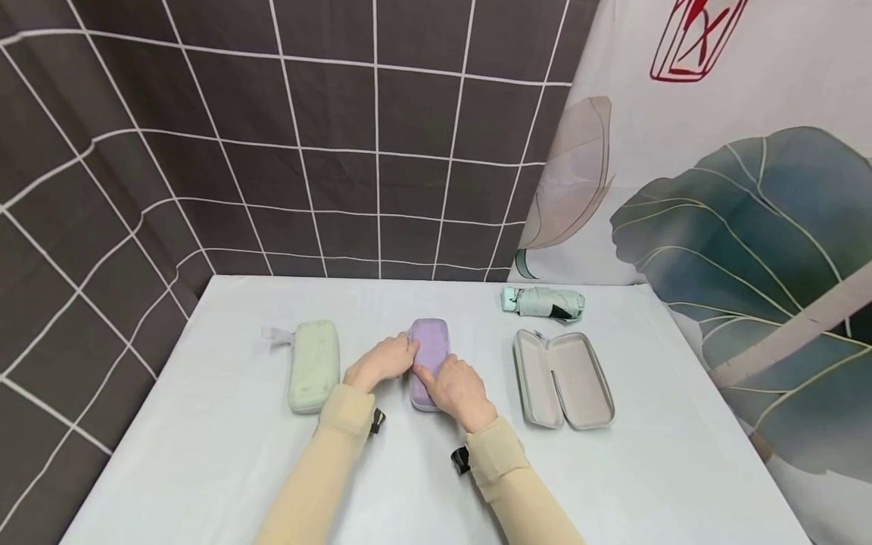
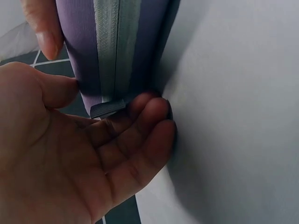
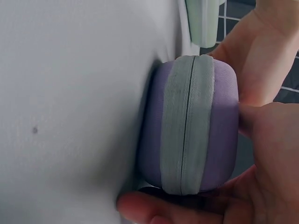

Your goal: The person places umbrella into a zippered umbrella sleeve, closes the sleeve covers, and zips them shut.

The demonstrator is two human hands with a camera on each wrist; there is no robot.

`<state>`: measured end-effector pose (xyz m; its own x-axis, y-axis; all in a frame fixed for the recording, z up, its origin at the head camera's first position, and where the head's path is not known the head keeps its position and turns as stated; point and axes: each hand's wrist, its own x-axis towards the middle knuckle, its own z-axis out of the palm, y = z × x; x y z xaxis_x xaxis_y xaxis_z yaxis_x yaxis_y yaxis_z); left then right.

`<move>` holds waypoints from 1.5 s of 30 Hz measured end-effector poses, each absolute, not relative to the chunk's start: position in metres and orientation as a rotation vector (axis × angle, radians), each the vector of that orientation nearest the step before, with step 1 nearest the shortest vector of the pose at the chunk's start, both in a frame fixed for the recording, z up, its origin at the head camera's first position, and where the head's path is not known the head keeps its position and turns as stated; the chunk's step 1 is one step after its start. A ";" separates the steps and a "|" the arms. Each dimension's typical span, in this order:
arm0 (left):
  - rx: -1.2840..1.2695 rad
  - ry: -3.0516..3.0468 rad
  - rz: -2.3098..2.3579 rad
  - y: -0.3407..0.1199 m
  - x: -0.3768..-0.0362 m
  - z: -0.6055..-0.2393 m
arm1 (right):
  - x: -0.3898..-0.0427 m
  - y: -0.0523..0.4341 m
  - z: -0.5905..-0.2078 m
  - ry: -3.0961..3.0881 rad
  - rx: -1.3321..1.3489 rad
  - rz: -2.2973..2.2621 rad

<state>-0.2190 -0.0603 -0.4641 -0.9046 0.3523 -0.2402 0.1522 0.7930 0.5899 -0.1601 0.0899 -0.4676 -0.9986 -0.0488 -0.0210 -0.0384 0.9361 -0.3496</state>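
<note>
Centrally on the white tabletop (image 1: pixel 225 454) lies a zipped purple case (image 1: pixel 429 356), and both hands are on it. The left hand (image 1: pixel 380 362) curls its fingers (image 2: pixel 140 135) round the case's left edge, thumb on top, beside a grey zip tab (image 2: pixel 107 108). The right hand (image 1: pixel 458 390) grips the near end, thumb below and fingers wrapped over. A pale green case (image 1: pixel 313 365) lies closed to the left; an open grey case (image 1: pixel 564 377) lies to the right, with a folded mint umbrella (image 1: pixel 543 301) behind it.
</note>
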 end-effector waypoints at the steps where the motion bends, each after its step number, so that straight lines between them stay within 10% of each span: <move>1: 0.390 2.644 0.820 -0.061 -0.219 -0.463 | -0.160 0.090 -0.468 3.063 -0.072 -0.562; 45: 0.730 3.010 0.376 -0.031 -0.201 -0.436 | -0.158 0.193 -0.417 3.246 -1.110 0.036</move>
